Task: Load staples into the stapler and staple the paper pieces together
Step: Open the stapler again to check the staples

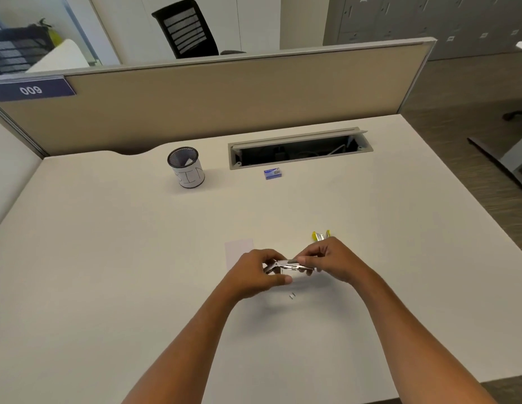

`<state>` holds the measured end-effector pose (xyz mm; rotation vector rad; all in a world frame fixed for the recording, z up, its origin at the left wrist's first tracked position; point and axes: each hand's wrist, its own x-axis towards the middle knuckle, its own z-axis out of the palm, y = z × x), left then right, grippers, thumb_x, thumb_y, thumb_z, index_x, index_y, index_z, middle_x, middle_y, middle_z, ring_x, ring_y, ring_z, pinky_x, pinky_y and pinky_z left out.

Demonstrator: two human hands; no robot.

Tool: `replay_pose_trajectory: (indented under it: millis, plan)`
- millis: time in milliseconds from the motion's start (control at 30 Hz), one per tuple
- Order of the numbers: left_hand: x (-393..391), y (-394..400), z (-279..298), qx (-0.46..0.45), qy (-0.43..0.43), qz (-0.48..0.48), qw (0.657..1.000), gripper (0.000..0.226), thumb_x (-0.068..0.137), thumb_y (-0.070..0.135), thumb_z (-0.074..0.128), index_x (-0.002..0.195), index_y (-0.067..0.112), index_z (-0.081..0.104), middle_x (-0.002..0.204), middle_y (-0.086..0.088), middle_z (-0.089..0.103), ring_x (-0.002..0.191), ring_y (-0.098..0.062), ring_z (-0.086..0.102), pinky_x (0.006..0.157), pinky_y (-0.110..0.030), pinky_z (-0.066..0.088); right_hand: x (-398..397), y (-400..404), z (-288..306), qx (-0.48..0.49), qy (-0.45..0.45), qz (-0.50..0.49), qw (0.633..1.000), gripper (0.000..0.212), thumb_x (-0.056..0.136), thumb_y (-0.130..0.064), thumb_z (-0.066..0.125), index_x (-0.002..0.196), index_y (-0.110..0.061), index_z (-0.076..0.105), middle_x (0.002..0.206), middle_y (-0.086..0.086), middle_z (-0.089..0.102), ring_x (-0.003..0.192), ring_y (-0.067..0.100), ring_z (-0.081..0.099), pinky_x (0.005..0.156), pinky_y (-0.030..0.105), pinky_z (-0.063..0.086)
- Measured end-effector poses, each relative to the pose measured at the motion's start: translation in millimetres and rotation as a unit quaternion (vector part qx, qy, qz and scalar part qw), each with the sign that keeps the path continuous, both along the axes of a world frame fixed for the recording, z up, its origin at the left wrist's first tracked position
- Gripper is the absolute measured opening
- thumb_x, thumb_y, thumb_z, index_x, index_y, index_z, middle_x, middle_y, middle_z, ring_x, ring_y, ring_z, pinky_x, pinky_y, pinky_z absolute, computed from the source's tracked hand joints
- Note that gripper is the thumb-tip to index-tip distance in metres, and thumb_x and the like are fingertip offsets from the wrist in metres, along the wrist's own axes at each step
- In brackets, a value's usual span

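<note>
Stapler (287,266) at lower centre, open, left hand (255,277) gripping its hinge end. Right hand (326,259) pinches a staple strip (292,261) over the channel. Looks like loading: keep strip level, legs down, slide fully in. Paper (237,252) just left.

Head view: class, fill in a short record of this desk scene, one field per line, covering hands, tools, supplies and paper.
left hand: grips metal stapler
right hand: pinches stapler's other end
loose staples: on desk, just nearer than hands
paper piece: flat, beyond left hand
yellow staple remover: beyond right hand
staple box: blue, near cable tray
mesh cup: upright
</note>
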<state>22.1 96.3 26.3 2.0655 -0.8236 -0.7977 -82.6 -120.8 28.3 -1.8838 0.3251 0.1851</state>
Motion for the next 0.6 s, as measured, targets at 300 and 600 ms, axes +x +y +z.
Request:
replay_pose_trajectory:
  millis: [300, 600]
  plan:
    - [0, -4, 11, 0.08, -0.085, -0.04, 0.992, 0.032, 0.081, 0.04, 0.057, 0.107, 0.032, 0.074, 0.089, 0.012, 0.073, 0.072, -0.001, 0.065, 0.066, -0.023, 0.052, 4, 1, 0, 0.068, 0.047, -0.038, 0.996, 0.018, 0.095, -0.012, 0.063, 0.089, -0.007, 0.079, 0.083, 0.014, 0.078, 0.061, 0.018, 0.064, 0.051, 0.023, 0.041]
    - [12, -8, 16, 0.061, 0.016, 0.003, 0.998, 0.027, 0.078, 0.03, 0.052, 0.078, 0.027, 0.079, 0.075, -0.007, 0.073, 0.051, -0.019, 0.071, 0.052, -0.016, 0.046, 11, -2, 1, 0.044, -0.005, -0.036, 0.998, 0.026, 0.075, -0.045, 0.087, 0.088, -0.024, 0.077, 0.093, -0.006, 0.077, 0.063, 0.009, 0.063, 0.053, 0.017, 0.043]
